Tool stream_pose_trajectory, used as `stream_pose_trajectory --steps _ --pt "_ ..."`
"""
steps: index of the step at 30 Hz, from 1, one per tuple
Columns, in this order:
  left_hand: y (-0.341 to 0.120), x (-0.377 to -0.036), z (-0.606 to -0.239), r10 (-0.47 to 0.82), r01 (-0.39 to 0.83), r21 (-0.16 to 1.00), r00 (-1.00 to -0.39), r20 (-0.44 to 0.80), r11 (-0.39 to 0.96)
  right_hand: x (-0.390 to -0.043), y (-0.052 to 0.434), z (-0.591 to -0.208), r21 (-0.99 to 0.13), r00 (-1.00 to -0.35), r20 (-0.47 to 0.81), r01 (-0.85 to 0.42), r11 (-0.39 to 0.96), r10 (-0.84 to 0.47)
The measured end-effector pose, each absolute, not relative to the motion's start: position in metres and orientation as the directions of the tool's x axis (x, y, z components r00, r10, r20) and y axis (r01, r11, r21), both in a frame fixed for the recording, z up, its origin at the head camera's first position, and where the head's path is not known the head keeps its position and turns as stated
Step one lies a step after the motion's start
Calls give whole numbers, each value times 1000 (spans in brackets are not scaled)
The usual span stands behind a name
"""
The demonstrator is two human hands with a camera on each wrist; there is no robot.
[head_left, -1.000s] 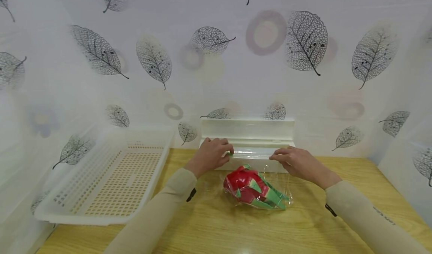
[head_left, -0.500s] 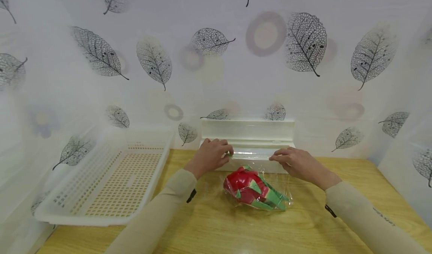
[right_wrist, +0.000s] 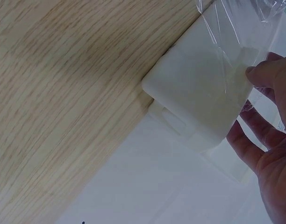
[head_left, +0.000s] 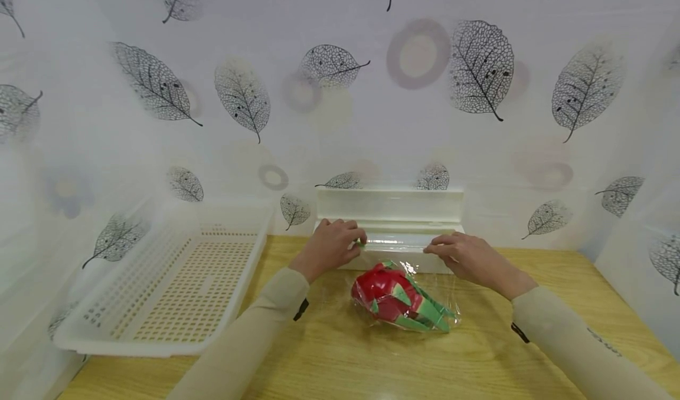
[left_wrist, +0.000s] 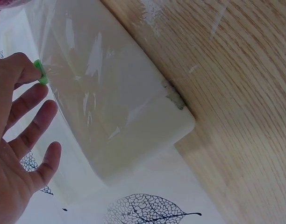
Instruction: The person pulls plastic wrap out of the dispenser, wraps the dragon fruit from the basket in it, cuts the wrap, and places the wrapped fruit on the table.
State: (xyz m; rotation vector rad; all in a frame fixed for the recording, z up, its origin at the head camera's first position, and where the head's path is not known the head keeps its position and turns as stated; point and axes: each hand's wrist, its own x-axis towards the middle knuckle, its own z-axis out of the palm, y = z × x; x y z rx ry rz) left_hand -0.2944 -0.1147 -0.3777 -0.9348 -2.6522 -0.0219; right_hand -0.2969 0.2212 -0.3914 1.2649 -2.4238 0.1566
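A white cling film dispenser (head_left: 395,261) stands at the back with its lid (head_left: 390,205) raised and a roll of film (head_left: 395,239) inside. My left hand (head_left: 330,243) is at the left part of its front edge, pinching a small green slider (left_wrist: 41,71) between thumb and index finger. At the right part of that edge, my right hand (head_left: 467,255) pinches the clear cling film (right_wrist: 227,60), other fingers reaching behind the wall. Film drapes down the dispenser's front toward a red dragon fruit (head_left: 385,291) with green scales, which lies under wrinkled clear film on the table.
A white perforated plastic basket (head_left: 234,323) stands on the left of the wooden table (head_left: 340,364). Behind the dispenser, a white sheet (head_left: 361,134) printed with leaves hangs close to it and along both sides.
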Motion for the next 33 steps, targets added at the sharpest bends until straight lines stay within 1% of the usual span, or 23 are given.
stream_pose_trajectory --steps 19,33 --pt "-115 -293 -381 600 608 -83 -735 317 789 -296 221 -392 77 -518 385 -807 585 -764" --pt "-117 -295 -381 603 604 -111 -727 329 789 -298 221 -392 74 -509 402 -811 581 -761"
